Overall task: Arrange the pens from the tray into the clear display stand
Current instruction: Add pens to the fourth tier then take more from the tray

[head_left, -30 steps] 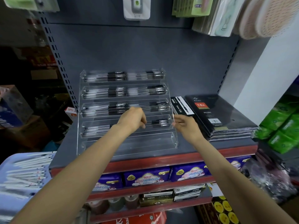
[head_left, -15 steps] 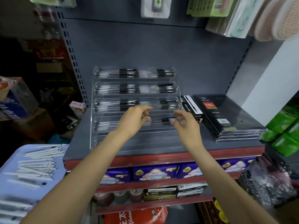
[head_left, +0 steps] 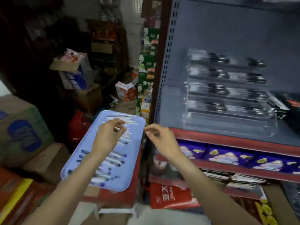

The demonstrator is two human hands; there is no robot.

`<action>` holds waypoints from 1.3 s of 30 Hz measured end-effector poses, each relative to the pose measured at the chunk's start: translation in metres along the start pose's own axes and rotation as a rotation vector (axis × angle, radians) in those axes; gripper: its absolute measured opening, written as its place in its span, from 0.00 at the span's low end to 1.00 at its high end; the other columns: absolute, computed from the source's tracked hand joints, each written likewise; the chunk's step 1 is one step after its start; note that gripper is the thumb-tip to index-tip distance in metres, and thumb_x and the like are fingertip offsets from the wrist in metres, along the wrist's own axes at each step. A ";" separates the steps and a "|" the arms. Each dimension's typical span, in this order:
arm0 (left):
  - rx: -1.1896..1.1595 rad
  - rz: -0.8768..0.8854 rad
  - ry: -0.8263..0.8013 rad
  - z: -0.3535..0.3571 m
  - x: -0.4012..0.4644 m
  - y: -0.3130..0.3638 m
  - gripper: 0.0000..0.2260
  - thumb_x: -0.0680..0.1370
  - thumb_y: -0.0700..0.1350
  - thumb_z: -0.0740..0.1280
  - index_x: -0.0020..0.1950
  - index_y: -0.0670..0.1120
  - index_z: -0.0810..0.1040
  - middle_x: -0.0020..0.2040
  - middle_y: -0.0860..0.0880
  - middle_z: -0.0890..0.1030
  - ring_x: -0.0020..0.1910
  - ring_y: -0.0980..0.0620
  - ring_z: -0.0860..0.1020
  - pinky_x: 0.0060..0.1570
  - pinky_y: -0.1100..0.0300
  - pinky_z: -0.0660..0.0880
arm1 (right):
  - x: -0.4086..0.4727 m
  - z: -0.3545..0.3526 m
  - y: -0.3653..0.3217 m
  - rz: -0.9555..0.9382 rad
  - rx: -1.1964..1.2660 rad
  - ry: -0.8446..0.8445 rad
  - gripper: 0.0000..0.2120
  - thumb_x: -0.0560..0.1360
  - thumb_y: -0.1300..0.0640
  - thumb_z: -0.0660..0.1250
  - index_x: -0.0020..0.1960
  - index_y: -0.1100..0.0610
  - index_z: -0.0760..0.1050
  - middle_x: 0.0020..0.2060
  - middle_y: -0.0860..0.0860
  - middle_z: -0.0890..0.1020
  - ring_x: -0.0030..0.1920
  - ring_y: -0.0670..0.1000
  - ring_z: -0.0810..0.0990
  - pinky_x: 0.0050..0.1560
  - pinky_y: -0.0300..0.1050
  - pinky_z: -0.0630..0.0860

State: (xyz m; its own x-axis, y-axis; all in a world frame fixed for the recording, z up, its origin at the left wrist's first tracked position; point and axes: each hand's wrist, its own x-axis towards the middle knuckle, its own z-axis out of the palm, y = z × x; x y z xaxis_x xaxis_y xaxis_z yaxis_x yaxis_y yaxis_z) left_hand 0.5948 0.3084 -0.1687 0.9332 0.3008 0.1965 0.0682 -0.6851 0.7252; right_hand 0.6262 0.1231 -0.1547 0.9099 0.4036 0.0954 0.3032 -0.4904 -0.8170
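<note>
Both sets of your fingers were loosely curled and grasped nothing that showed. Your left hand hovered over the pens lying in rows on the blue tray, fingertips just above them. Your right hand hung just beside the tray's right edge. Well to the right, the clear display stand sat on the grey shelf, its upper tiers holding pens, blurred.

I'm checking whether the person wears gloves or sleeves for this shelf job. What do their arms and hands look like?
No gloves: the left hand and right hand are bare. Both forearms are uncovered as far as the frame shows, with no sleeves, watch, rings or bracelets visible. The picture is motion-blurred, so small details could be missed.
</note>
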 end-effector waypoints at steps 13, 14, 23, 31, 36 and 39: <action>0.302 0.040 -0.514 -0.085 -0.064 -0.228 0.10 0.78 0.40 0.64 0.57 0.42 0.79 0.56 0.44 0.78 0.54 0.46 0.76 0.52 0.61 0.70 | -0.024 0.229 0.000 0.246 -0.537 -0.377 0.14 0.78 0.60 0.61 0.63 0.57 0.73 0.61 0.57 0.72 0.61 0.56 0.72 0.58 0.51 0.72; 0.336 0.042 -0.528 -0.084 -0.066 -0.231 0.12 0.78 0.41 0.65 0.60 0.43 0.78 0.58 0.44 0.77 0.57 0.45 0.74 0.56 0.56 0.71 | -0.025 0.232 0.000 0.247 -0.579 -0.364 0.12 0.78 0.61 0.61 0.61 0.57 0.73 0.59 0.57 0.73 0.60 0.56 0.72 0.56 0.50 0.73; 0.273 0.011 -0.515 -0.078 -0.065 -0.247 0.10 0.75 0.40 0.68 0.56 0.45 0.78 0.54 0.45 0.76 0.56 0.44 0.74 0.56 0.48 0.72 | -0.025 0.237 -0.008 0.144 -0.838 -0.361 0.09 0.77 0.67 0.60 0.56 0.60 0.69 0.53 0.57 0.73 0.54 0.58 0.73 0.40 0.47 0.65; 0.081 -0.053 -0.388 -0.080 -0.056 -0.243 0.05 0.75 0.40 0.69 0.50 0.42 0.81 0.50 0.45 0.78 0.49 0.48 0.76 0.50 0.63 0.71 | -0.027 0.236 -0.012 0.150 -0.796 -0.354 0.05 0.77 0.66 0.59 0.49 0.59 0.71 0.44 0.54 0.69 0.51 0.58 0.74 0.40 0.46 0.65; -0.572 -0.384 -0.252 -0.087 -0.046 -0.205 0.12 0.75 0.39 0.69 0.58 0.41 0.74 0.43 0.44 0.81 0.44 0.53 0.80 0.45 0.71 0.76 | -0.026 0.217 -0.030 0.257 -0.354 -0.160 0.06 0.78 0.61 0.62 0.51 0.62 0.75 0.44 0.52 0.74 0.47 0.53 0.74 0.49 0.52 0.74; -0.757 -0.456 -0.366 -0.075 -0.042 -0.167 0.08 0.75 0.40 0.68 0.53 0.39 0.78 0.43 0.46 0.82 0.42 0.56 0.82 0.49 0.60 0.78 | -0.027 0.200 -0.047 0.269 -0.192 -0.095 0.07 0.78 0.59 0.64 0.53 0.62 0.75 0.44 0.52 0.76 0.44 0.50 0.74 0.47 0.41 0.71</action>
State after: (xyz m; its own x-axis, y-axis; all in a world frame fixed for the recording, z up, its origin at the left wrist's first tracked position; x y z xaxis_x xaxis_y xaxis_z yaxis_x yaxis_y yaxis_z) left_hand 0.5180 0.4603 -0.2482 0.9345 0.1184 -0.3357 0.3257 0.0961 0.9406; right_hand 0.5311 0.2896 -0.2329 0.9369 0.3055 -0.1698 0.1117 -0.7221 -0.6828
